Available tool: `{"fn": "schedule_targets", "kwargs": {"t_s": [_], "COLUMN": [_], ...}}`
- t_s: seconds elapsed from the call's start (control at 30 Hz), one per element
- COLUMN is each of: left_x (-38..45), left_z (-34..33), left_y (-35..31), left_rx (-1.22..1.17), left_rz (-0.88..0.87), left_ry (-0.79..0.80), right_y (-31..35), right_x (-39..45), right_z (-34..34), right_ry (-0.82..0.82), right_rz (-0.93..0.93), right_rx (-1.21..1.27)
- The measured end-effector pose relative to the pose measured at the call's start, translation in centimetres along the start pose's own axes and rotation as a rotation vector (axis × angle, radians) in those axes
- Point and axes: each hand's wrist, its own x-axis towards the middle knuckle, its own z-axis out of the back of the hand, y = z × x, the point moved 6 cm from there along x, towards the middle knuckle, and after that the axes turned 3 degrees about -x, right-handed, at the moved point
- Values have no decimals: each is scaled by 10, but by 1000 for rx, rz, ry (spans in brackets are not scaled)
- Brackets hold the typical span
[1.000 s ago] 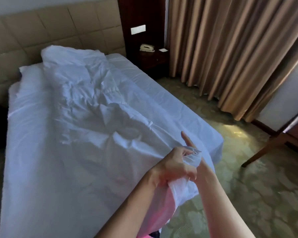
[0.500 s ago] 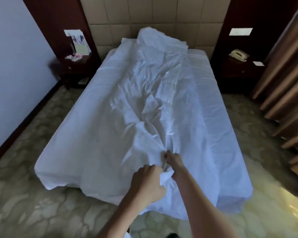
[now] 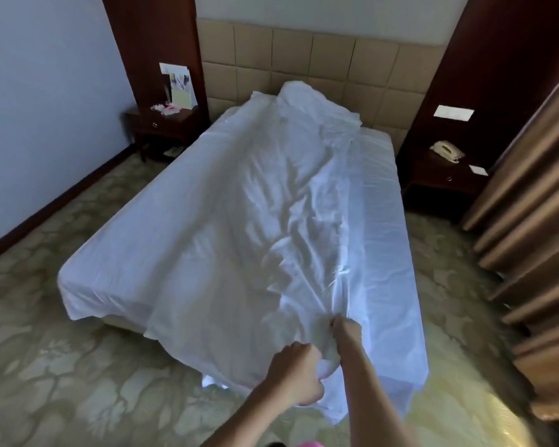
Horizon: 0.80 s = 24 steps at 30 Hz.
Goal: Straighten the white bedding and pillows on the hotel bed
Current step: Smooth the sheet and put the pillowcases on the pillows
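A white duvet (image 3: pixel 271 201) lies crumpled lengthwise on the bed, bunched toward the middle and draped over the foot. Its far end rises in a hump against the tan padded headboard (image 3: pixel 304 56); no separate pillow shows. The white fitted sheet (image 3: pixel 378 195) is bare along the right side. My left hand (image 3: pixel 296 372) is closed on the duvet's near edge at the foot of the bed. My right hand (image 3: pixel 346 330) grips a fold of the same duvet just beyond and to the right.
A dark nightstand (image 3: pixel 162 124) with cards and small items stands left of the headboard. Another nightstand (image 3: pixel 446 175) on the right holds a telephone (image 3: pixel 447 150). Brown curtains (image 3: pixel 536 221) hang along the right. Patterned carpet (image 3: pixel 62 333) surrounds the bed.
My view swung from the bed's right corner to its foot and pulled back. Both hands kept their hold on the duvet's edge, which now drapes further over the foot.
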Motion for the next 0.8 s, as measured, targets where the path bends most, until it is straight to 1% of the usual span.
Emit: {"fn": "schedule_targets", "kwargs": {"t_s": [0.13,0.23,0.4,0.5,0.6,0.67,0.73,0.8], "left_x": [-19,-29,-52,-47,-29,-11,11,34], "left_z": [4,2,-12,-12,-11,-13,-19,-23], "left_y": [5,3,26,27,12,1,-14,-39], "left_rx": [-161,-190,-255,-262,-275,-274,-230,-149], "left_rz": [47,48,181,233,282,348,427,449], "left_ry": [-192,-275,-335,-354,-372,-411,-433,-414], "right_y": [15,18,-23,-29,-10,8,29,52], "right_x": [-18,-26,-34,-29,-11,7,30,50], "right_z": [15,13,-19,-30,-20,-2,23,47], "right_ry": [15,75,257,357,423,451,442,434], "right_rz": [66,70,-47,-71,-72,-62,-9,87], "right_rx": [15,41,136,146,157,149,84,34]}}
